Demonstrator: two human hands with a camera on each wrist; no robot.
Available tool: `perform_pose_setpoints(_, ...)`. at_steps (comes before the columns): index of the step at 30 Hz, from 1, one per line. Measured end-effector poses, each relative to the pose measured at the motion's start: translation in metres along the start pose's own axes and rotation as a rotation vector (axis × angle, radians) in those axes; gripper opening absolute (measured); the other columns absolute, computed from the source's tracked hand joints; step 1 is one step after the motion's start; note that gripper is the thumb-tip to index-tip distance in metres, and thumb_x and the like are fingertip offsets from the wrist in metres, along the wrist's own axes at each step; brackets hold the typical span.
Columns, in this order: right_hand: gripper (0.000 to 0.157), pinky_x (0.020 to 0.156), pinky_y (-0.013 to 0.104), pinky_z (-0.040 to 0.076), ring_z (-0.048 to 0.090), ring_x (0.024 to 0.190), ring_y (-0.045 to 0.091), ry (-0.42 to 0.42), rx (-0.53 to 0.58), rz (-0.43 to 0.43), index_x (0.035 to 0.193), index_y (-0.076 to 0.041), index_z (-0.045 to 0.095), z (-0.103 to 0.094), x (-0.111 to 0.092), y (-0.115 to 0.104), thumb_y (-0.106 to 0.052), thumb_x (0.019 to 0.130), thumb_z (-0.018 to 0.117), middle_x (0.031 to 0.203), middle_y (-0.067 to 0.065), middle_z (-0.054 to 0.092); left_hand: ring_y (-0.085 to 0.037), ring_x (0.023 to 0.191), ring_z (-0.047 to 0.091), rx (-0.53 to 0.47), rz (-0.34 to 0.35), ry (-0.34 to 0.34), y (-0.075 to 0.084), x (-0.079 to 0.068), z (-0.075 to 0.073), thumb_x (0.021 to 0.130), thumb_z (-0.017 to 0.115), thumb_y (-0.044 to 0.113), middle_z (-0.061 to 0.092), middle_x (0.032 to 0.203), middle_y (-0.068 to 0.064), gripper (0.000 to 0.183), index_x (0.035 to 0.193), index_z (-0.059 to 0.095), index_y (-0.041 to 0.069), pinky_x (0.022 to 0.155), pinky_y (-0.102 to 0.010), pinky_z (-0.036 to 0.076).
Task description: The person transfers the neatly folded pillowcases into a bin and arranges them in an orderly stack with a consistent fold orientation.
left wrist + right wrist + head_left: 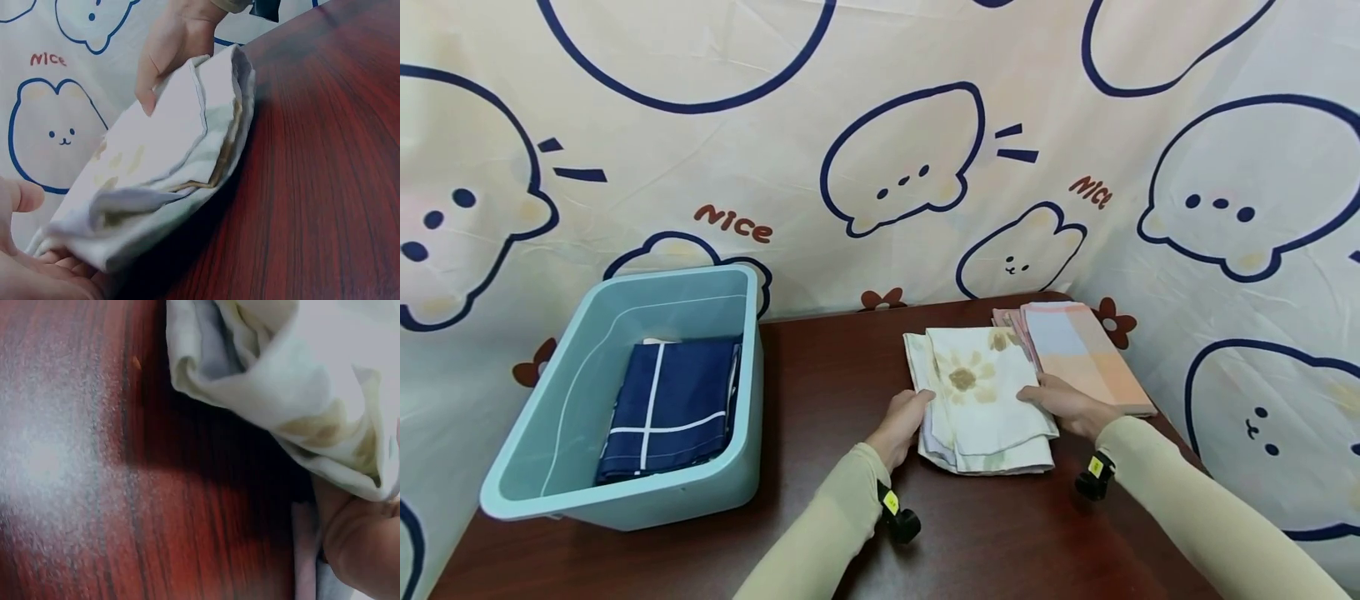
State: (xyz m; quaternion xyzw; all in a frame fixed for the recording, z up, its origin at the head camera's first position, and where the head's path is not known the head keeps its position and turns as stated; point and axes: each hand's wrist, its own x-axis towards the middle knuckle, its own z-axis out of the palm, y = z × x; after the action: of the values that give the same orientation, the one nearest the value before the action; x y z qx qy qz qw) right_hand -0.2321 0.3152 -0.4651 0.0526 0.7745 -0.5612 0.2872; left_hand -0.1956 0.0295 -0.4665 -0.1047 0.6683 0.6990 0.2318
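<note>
Cloth with flowers hangs just above the counter, left hand and right hand each gripping one side; uneven pull could let loose layers slip or nudge the checked cloth alongside.

In my head view, at 4 o'clock, I see folded floral cloth: matt, softly creased. At 3 o'clock, checked cloth: matt, smooth. At 8 o'clock, a bin: smooth plastic, faintly glossy; inside, matt navy cloth. Table: dark wood grain, glossy, glaring in my right wrist view. At 12 o'clock, a backdrop: thin, wrinkled, cloth-like sheeting.
</note>
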Motion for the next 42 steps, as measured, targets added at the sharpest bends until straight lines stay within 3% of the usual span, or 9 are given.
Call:
perform_pose_setpoints(2, 0.061, 0.083, 0.035, 0.058, 0.068, 0.096, 0.015, -0.008, -0.006, -0.002, 0.154, 0.006, 0.021, 0.002, 0.0, 0.001, -0.021, 0.105, 0.046, 0.116, 0.01, 0.064, -0.037, 0.14, 0.04, 0.042, -0.016, 0.019, -0.002, 0.0, -0.002, 0.1, 0.054, 0.036, 0.038, 0.152, -0.021, 0.06, 0.145, 0.04, -0.001, 0.112, -0.052, 0.037)
perform_pose_setpoints(5, 0.059, 0.082, 0.034, 0.058, 0.068, 0.093, 0.015, -0.01, -0.009, 0.007, 0.149, 0.006, 0.028, 0.005, 0.0, 0.003, -0.026, 0.105, 0.049, 0.111, 0.008, 0.065, -0.043, 0.15, 0.029, 0.079, -0.025, 0.034, -0.007, 0.0, -0.004, 0.098, 0.057, 0.038, 0.029, 0.163, -0.02, 0.074, 0.157, 0.027, 0.004, 0.12, -0.059, 0.028)
perform_pose_setpoints(10, 0.056, 0.084, 0.035, 0.058, 0.069, 0.093, 0.016, -0.032, -0.004, 0.022, 0.142, 0.005, 0.04, 0.011, 0.002, 0.005, -0.037, 0.106, 0.049, 0.106, 0.005, 0.067, -0.035, 0.132, 0.052, 0.107, 0.011, 0.033, -0.013, 0.001, -0.005, 0.096, 0.064, 0.035, 0.053, 0.14, -0.018, 0.051, 0.135, 0.052, 0.004, 0.112, -0.051, 0.04)
perform_pose_setpoints(13, 0.061, 0.084, 0.035, 0.057, 0.068, 0.092, 0.016, -0.034, -0.017, 0.033, 0.146, 0.006, 0.036, 0.014, 0.002, 0.006, -0.038, 0.106, 0.048, 0.105, 0.005, 0.067, -0.036, 0.132, 0.05, 0.143, 0.004, 0.044, -0.016, 0.0, -0.005, 0.096, 0.066, 0.033, 0.049, 0.141, -0.02, 0.054, 0.134, 0.049, -0.001, 0.112, -0.05, 0.04)
perform_pose_setpoints(19, 0.086, 0.086, 0.034, 0.055, 0.067, 0.093, 0.015, -0.013, -0.058, 0.036, 0.157, 0.009, -0.002, 0.015, -0.001, 0.006, -0.04, 0.106, 0.048, 0.109, 0.008, 0.065, -0.042, 0.141, 0.04, 0.163, -0.007, 0.052, -0.016, -0.001, -0.006, 0.098, 0.064, 0.025, 0.038, 0.152, -0.025, 0.065, 0.147, 0.034, -0.005, 0.116, -0.054, 0.035)
perform_pose_setpoints(23, 0.085, 0.086, 0.035, 0.055, 0.067, 0.093, 0.016, -0.006, -0.053, 0.024, 0.158, 0.009, 0.001, 0.014, 0.0, 0.007, -0.038, 0.106, 0.049, 0.111, 0.01, 0.066, -0.041, 0.138, 0.043, 0.153, -0.003, 0.052, -0.015, -0.002, -0.006, 0.097, 0.064, 0.027, 0.041, 0.148, -0.024, 0.062, 0.144, 0.038, -0.005, 0.115, -0.053, 0.037)
perform_pose_setpoints(28, 0.086, 0.086, 0.033, 0.055, 0.068, 0.092, 0.015, -0.003, -0.06, 0.018, 0.158, 0.007, -0.005, 0.012, 0.001, 0.01, -0.036, 0.107, 0.049, 0.109, 0.008, 0.067, -0.044, 0.144, 0.036, 0.169, -0.001, 0.055, -0.015, -0.004, -0.005, 0.098, 0.063, 0.025, 0.034, 0.155, -0.027, 0.07, 0.15, 0.029, -0.007, 0.117, -0.056, 0.034)
perform_pose_setpoints(35, 0.075, 0.088, 0.035, 0.057, 0.07, 0.096, 0.016, -0.036, -0.034, 0.02, 0.16, 0.001, 0.01, 0.01, 0.0, 0.012, -0.035, 0.107, 0.05, 0.112, 0.008, 0.069, -0.046, 0.147, 0.032, 0.186, 0.019, 0.054, -0.015, -0.005, -0.005, 0.1, 0.06, 0.022, 0.031, 0.158, -0.028, 0.07, 0.152, 0.025, -0.01, 0.119, -0.056, 0.032)
perform_pose_setpoints(42, 0.091, 0.095, 0.038, 0.054, 0.069, 0.102, 0.017, -0.04, -0.081, 0.03, 0.161, -0.001, -0.007, 0.011, -0.003, 0.011, -0.04, 0.105, 0.053, 0.12, 0.011, 0.068, -0.042, 0.14, 0.042, 0.181, 0.033, 0.11, -0.017, -0.004, 0.0, 0.094, 0.068, 0.038, 0.039, 0.153, -0.027, 0.08, 0.149, 0.034, -0.009, 0.113, -0.054, 0.04)
